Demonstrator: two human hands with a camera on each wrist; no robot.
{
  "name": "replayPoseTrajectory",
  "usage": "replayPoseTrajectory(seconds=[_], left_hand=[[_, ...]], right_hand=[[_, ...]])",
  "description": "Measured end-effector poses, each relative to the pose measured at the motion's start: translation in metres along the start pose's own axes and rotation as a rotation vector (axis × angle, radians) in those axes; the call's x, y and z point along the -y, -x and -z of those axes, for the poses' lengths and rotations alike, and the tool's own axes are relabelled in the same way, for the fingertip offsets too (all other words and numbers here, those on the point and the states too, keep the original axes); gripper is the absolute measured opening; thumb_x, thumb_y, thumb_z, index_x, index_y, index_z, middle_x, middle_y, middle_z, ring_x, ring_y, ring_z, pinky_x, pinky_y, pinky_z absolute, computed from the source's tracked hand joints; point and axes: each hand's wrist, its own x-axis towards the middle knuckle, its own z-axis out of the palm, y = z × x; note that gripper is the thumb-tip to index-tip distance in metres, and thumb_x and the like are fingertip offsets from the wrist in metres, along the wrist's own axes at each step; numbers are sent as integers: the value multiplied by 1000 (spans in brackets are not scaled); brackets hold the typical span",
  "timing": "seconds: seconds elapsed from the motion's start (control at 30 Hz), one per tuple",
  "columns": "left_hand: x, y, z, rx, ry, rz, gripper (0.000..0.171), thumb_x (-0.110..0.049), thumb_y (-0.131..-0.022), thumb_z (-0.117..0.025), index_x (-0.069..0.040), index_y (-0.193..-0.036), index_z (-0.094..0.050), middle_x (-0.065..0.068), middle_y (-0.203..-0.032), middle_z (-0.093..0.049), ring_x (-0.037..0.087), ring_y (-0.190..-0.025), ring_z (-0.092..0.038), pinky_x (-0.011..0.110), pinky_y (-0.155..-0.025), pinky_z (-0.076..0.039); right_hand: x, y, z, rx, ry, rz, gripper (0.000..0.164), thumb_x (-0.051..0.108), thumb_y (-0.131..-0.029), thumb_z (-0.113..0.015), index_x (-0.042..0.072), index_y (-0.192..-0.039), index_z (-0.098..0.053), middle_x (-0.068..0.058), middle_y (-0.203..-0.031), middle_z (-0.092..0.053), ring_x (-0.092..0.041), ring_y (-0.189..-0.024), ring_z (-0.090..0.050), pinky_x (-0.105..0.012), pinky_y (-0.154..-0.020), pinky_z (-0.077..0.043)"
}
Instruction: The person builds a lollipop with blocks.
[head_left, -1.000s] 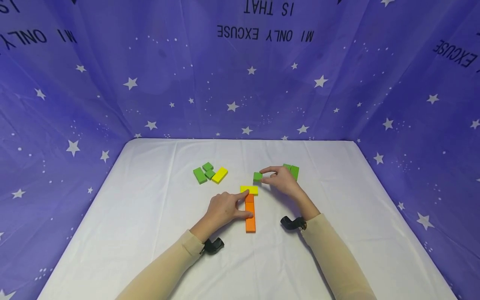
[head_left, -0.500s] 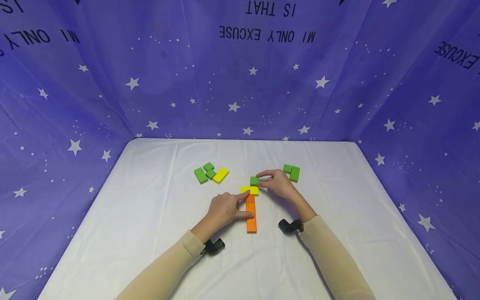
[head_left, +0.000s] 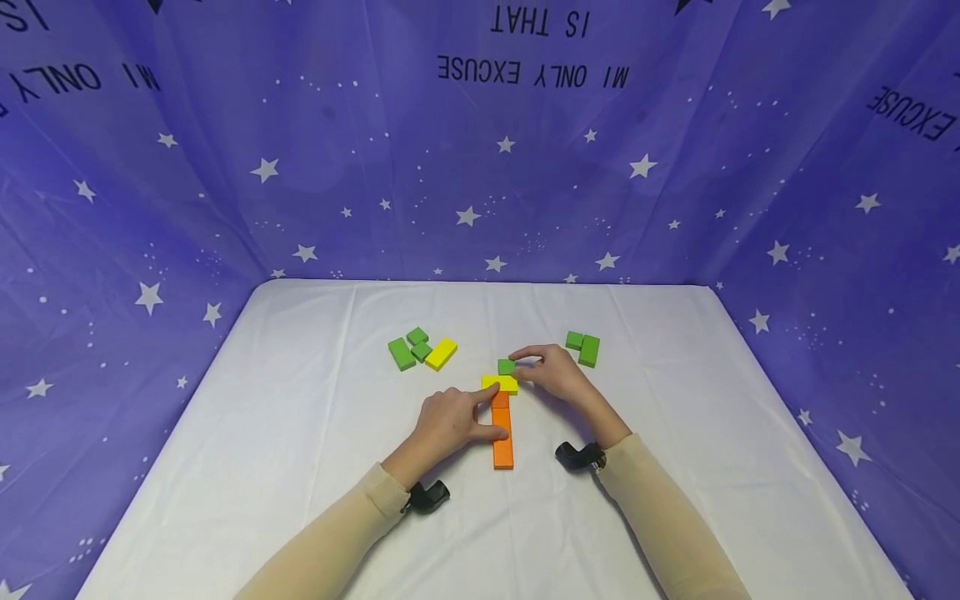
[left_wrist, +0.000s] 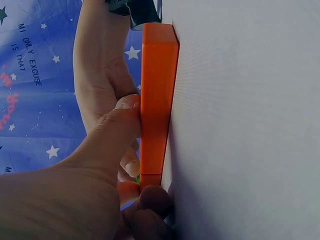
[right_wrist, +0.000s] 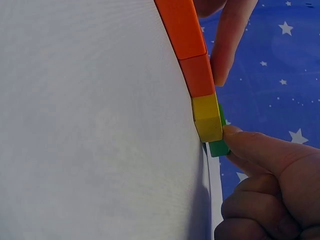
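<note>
My right hand (head_left: 557, 371) pinches a small green block (head_left: 506, 367) between thumb and index finger, just beyond a yellow block (head_left: 512, 384) that lies crosswise. In the right wrist view the green block (right_wrist: 218, 148) shows behind the yellow one's end. A small orange block (head_left: 500, 400) and a long orange block (head_left: 503, 454) run in line from the yellow block toward me. Reaching in from the left, my left hand (head_left: 447, 419) rests its index fingertip at the yellow block and its thumb on the long orange block, both extended.
At the back left lie several green blocks (head_left: 401, 354) with another yellow block (head_left: 441, 353). Back right, behind my right hand, a small green block (head_left: 574, 340) sits against a longer green block (head_left: 589, 351). A starry purple curtain (head_left: 465, 167) surrounds the white-covered table (head_left: 315, 333).
My right hand has moved left and slightly nearer me, bringing the small green block up behind the yellow one. My left hand stays in place on the blocks.
</note>
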Motion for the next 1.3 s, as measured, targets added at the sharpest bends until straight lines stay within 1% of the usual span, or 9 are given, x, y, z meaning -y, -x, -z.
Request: replayPoseTrajectory(seconds=[0.27,0.4,0.57,0.7,0.93,1.0,1.1,1.17,1.3], left_hand=[[1,0,-1,-3,7,-4,84,-70,-77,-83,-30,-149,-64,-9,-57,-47,13,-50,-39,27,-51,-28],[0,0,0,-3,11,-3,84,-70,-77,-84,-30,-148,-64,-8,-56,-41,13,-50,-35,27,-51,-26],[0,1,0,4,21,7,84,-70,-77,-84,-30,-148,-64,-6,-57,-28,14,-52,-28,29,-52,-23],[-1,1,1,1,22,7,84,-69,-77,-84,-29,-148,-64,-6,-57,-28,14,-51,-28,29,-52,-23],[0,2,0,-15,24,-7,83,-68,-77,-85,-29,-147,-65,-8,-55,-37,13,-49,-32,28,-51,-25],[0,2,-1,-16,23,-10,83,-69,-77,-85,-29,-147,-65,-8,-55,-40,13,-49,-34,27,-51,-25],[1,2,-1,-14,23,-10,83,-69,-77,-85,-30,-147,-65,-8,-56,-44,13,-49,-36,27,-51,-26],[1,1,-1,-13,22,-9,83,-69,-77,-84,-30,-147,-65,-8,-56,-46,13,-49,-38,27,-51,-27],[1,1,-1,-7,25,-6,84,-70,-77,-84,-30,-147,-65,-9,-58,-49,13,-50,-41,27,-52,-28]], right_hand=[[-1,0,0,20,-1,-19,35,30,-94,-78,19,-127,-78,7,-58,-41,-11,-55,-41,-26,-55,-35],[-1,0,1,24,-1,-21,36,31,-94,-78,19,-128,-78,6,-60,-45,-11,-56,-43,-26,-56,-36],[0,0,0,9,-15,-31,39,31,-93,-80,21,-130,-77,2,-76,-57,-12,-58,-44,-27,-57,-38],[0,1,0,11,-24,-41,41,31,-92,-80,21,-132,-76,-4,-87,-64,-12,-59,-44,-27,-57,-38],[0,2,6,-7,-27,-40,42,34,-92,-80,23,-132,-76,-10,-128,-74,-15,-73,-56,-29,-65,-44],[0,2,10,-18,-45,-48,41,34,-93,-80,23,-132,-76,-10,-124,-76,-16,-75,-57,-30,-65,-44],[-2,2,16,-29,-76,-69,43,35,-93,-81,25,-134,-75,-8,-101,-76,-16,-71,-52,-29,-62,-40],[-2,2,21,-32,-96,-86,44,35,-93,-81,24,-135,-74,-5,-81,-68,-15,-67,-48,-30,-60,-37],[-2,4,32,-37,-126,-102,46,35,-94,-80,23,-138,-72,3,-64,-49,-16,-63,-42,-32,-60,-35]])
